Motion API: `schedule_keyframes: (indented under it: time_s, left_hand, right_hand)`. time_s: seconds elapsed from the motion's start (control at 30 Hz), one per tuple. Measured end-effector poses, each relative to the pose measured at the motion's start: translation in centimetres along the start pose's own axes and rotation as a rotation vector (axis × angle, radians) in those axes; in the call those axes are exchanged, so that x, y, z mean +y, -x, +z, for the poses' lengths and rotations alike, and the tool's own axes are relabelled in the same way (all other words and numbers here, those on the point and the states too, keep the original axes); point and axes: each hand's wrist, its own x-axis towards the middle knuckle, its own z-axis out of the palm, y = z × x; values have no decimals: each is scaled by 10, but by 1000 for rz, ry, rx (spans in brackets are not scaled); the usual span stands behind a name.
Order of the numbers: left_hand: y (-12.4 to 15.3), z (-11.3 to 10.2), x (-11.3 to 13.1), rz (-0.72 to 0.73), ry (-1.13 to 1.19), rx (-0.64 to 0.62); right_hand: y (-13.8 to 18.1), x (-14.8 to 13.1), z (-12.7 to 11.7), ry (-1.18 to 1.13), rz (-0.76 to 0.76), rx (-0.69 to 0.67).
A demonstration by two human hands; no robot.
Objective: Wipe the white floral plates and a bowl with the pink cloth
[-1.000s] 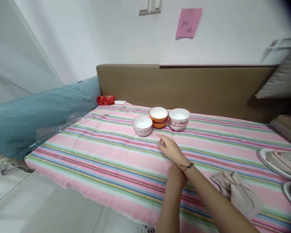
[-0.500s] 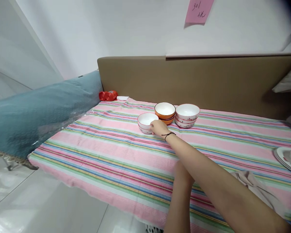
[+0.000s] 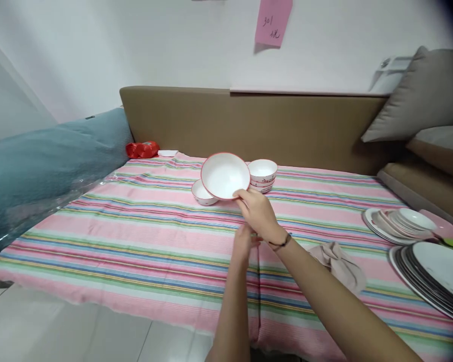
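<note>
My right hand (image 3: 257, 213) pinches the near rim of a white bowl (image 3: 224, 173) with a red edge. The bowl is raised above the striped cloth, its inside tilted toward me. Just below the right wrist, my left hand (image 3: 243, 242) has its fingers loosely apart with nothing seen in them; it is partly covered. A smaller white bowl (image 3: 203, 195) rests on the cloth behind the held one, which overlaps it. To the right stands a stack of white patterned bowls (image 3: 263, 173). The orange bowls are hidden from view.
A crumpled beige cloth (image 3: 340, 266) lies right of my arms. Farther right are stacked small dishes (image 3: 407, 221) and large plates (image 3: 434, 271). Red rolls (image 3: 142, 149) sit at the back left. Grey cushions (image 3: 423, 100) lean at the right end, before a brown backrest (image 3: 181, 120).
My right hand has lifted a bowl off the small pile, leaving one on the cloth. My left hand has moved up close to the right wrist. The view has turned right.
</note>
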Motion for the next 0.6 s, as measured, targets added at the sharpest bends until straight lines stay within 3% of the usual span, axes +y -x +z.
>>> schedule_keyframes:
  time_s: [0.07, 0.17, 0.23, 0.3, 0.47, 0.53, 0.6]
  left_hand:
    - [6, -3, 8, 21, 74, 30]
    - [17, -1, 15, -5, 340, -121]
    - [23, 6, 14, -46, 334, -216]
    - [25, 16, 9, -122, 254, -235]
    - [25, 32, -2, -159, 139, -85]
    - [24, 33, -1, -144, 121, -26]
    - [23, 32, 0, -151, 106, -20]
  right_hand:
    - [37, 13, -12, -42, 4, 74]
    - [95, 33, -17, -57, 8, 112]
    - [128, 44, -17, -13, 38, 78]
    - [152, 52, -19, 4, 86, 43]
    - [175, 73, -45, -121, 247, 51]
    - [175, 87, -58, -106, 368, 105]
    - [173, 102, -67, -46, 412, 49]
